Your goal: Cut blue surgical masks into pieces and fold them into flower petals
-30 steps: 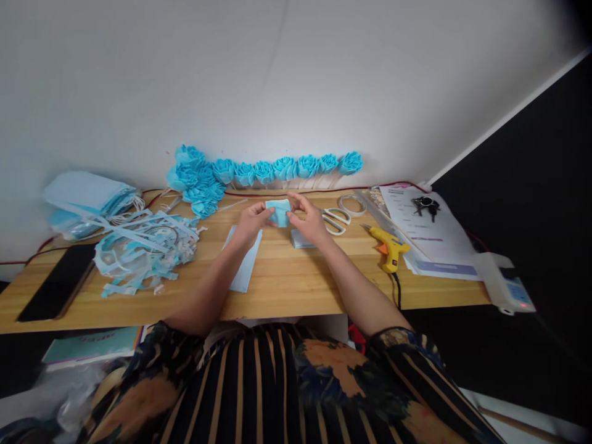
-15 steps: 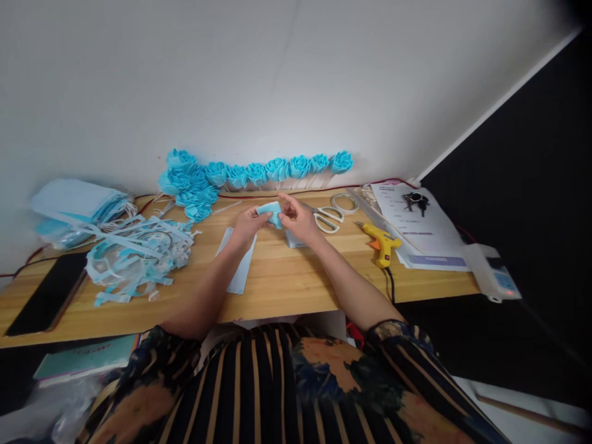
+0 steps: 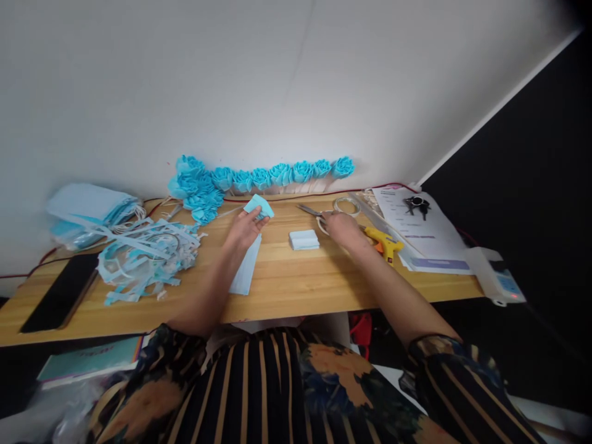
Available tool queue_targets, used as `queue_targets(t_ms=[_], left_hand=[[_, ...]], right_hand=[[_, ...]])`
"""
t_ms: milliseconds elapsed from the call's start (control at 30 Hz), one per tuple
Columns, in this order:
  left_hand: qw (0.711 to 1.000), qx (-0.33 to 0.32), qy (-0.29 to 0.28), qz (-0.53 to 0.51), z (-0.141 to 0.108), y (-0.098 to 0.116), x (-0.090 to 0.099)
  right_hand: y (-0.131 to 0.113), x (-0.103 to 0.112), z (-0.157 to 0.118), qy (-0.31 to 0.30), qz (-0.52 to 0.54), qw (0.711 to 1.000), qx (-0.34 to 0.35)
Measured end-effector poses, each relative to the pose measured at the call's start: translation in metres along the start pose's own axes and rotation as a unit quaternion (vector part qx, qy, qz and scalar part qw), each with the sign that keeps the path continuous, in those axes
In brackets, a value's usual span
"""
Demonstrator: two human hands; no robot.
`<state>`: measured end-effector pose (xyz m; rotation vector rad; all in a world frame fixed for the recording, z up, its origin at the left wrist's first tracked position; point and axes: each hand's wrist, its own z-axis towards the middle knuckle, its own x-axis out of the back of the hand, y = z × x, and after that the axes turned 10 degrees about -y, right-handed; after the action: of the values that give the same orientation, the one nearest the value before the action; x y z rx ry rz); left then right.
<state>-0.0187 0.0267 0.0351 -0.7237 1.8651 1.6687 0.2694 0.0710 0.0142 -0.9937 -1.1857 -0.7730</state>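
Note:
My left hand (image 3: pixel 245 228) pinches a small folded piece of light blue fabric (image 3: pixel 259 206), holding it above the table. Over on the right, my right hand (image 3: pixel 341 228) has its fingers around the white handles of the scissors (image 3: pixel 311 211), whose blades point left; the handles are mostly covered. Between the hands lies a small stack of folded pale blue pieces (image 3: pixel 304 240). A flat pale blue strip of fabric (image 3: pixel 246 268) rests beneath my left wrist. The yellow glue gun (image 3: pixel 386 244) is beside my right forearm, which partly hides it.
Blue fabric flowers (image 3: pixel 280 174) line the wall. To the left are a heap of cut straps and scraps (image 3: pixel 148 256), a pile of face masks (image 3: pixel 90 206) and a phone (image 3: pixel 60 293). On the right lie a tape roll (image 3: pixel 346 206), papers (image 3: pixel 416 231) and keys (image 3: pixel 417 205).
My right hand has let go of the blue piece and moved right onto the scissors. My left hand keeps the piece, shifted slightly left. The stack in the middle is now uncovered.

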Motion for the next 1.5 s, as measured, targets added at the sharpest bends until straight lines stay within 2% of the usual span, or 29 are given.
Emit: queue_targets(t_ms=[133,300,367,400,433,500,600,633,700,833,967,1133,1367,1500], left_hand=[[0.999,0.029,0.022,-0.030,-0.001,0.002,-0.004],[0.998,0.040,0.029,-0.046,-0.001,0.005,-0.004],[0.997,0.041,0.031,-0.056,-0.001,0.006,-0.002],[0.997,0.039,0.033,-0.059,0.000,0.006,-0.002],[0.997,0.038,0.034,-0.062,0.000,0.007,-0.001],[0.996,0.035,0.036,-0.067,0.001,0.009,-0.001],[0.995,0.034,0.051,-0.076,0.001,0.013,0.000],[0.995,0.032,0.058,-0.077,0.002,0.015,0.000],[0.994,0.029,0.066,-0.077,0.002,0.018,0.001],[0.994,0.018,0.062,-0.086,0.003,0.022,0.004],[0.992,0.001,0.072,-0.102,0.004,0.024,0.008],[0.995,-0.004,0.070,-0.075,0.005,0.023,0.010],[0.995,-0.002,0.056,-0.081,0.007,0.017,0.013],[0.997,0.005,0.033,-0.074,0.007,0.013,0.013]], right_hand=[[-0.007,0.000,-0.002,-0.021,-0.011,1.000,-0.011],[-0.011,0.030,-0.009,-0.002,0.059,0.998,-0.029],[-0.016,0.040,-0.016,0.010,0.126,0.991,-0.031],[-0.021,0.043,-0.020,0.014,0.235,0.971,-0.029],[-0.028,0.045,-0.025,0.008,0.360,0.933,-0.014],[-0.046,0.044,-0.033,-0.030,0.548,0.835,0.029],[-0.073,0.039,-0.038,-0.110,0.681,0.721,0.067],[-0.080,0.039,-0.038,-0.136,0.701,0.695,0.076],[-0.090,0.041,-0.034,-0.176,0.721,0.664,0.092],[-0.094,0.046,-0.020,-0.260,0.697,0.654,0.135],[-0.093,0.030,-0.013,-0.316,0.682,0.644,0.141],[-0.096,0.005,-0.017,-0.318,0.713,0.614,0.116],[-0.100,0.002,-0.021,-0.324,0.733,0.589,0.103],[-0.100,0.001,-0.020,-0.322,0.736,0.586,0.103]])
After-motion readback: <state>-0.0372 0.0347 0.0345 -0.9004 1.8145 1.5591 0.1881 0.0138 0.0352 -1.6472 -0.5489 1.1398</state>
